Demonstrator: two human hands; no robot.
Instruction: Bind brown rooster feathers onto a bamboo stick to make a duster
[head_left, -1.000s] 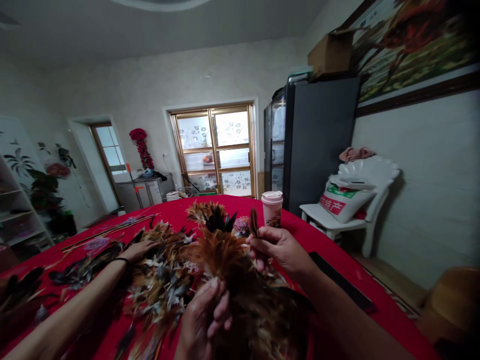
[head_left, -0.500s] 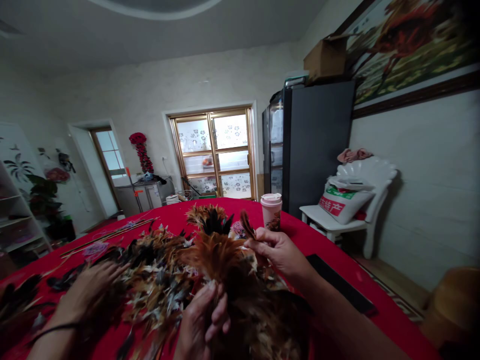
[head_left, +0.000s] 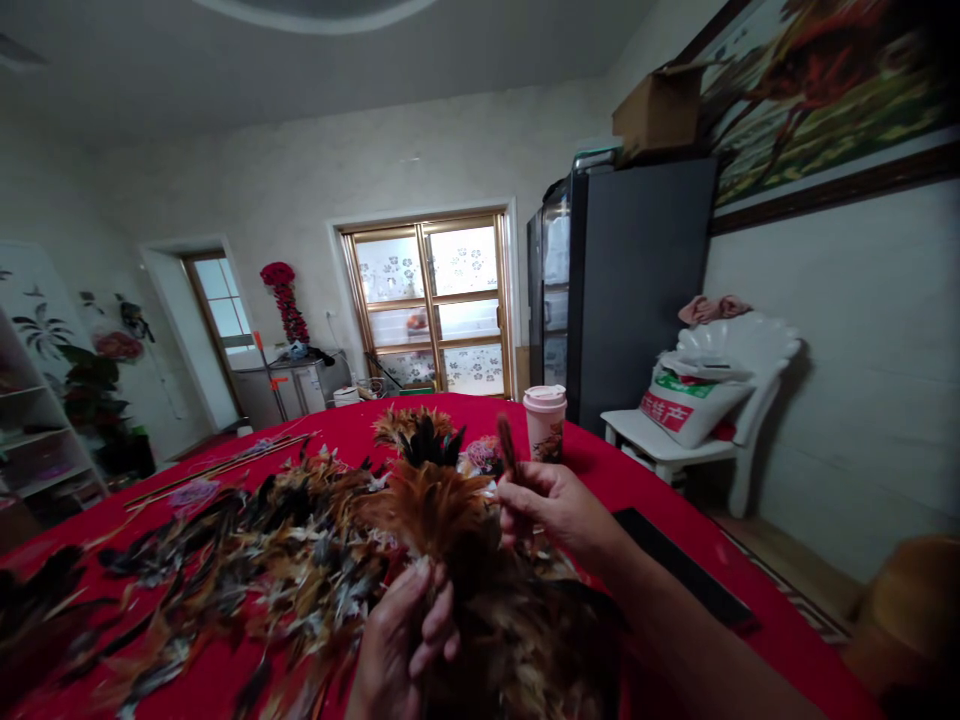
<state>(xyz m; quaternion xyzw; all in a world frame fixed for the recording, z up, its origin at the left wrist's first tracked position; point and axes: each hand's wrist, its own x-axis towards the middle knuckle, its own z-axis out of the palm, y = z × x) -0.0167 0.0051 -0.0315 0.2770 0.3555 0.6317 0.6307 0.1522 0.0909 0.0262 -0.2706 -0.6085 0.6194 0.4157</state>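
noted a pale-walled room with a gold-framed sliding door [head_left: 427,300] at the back and a curved-edged table under red cloth [head_left: 607,472] in front. recorded from left to right: at the far left, dark feathers [head_left: 45,595]; beside them, thin sticks [head_left: 225,467] and a purple thread tangle [head_left: 195,494]; next, a wide scatter of loose feathers [head_left: 322,560]. found in the left hand [head_left: 405,635], pinched at the base between thumb and fingers, a fanned brown feather bunch [head_left: 431,505], held upright above the table. observed behind it, a black feather clump [head_left: 431,443]. found in the right hand [head_left: 544,505], gripped at the fingertips, a slim brown feather piece [head_left: 507,447], near the bunch's right side; exact number of feathers, cannot tell. seen just beyond, a lidded pink cup [head_left: 545,425]; farther right, a flat black object [head_left: 682,570] and a white chair [head_left: 637,430] bearing a printed bag [head_left: 690,400].
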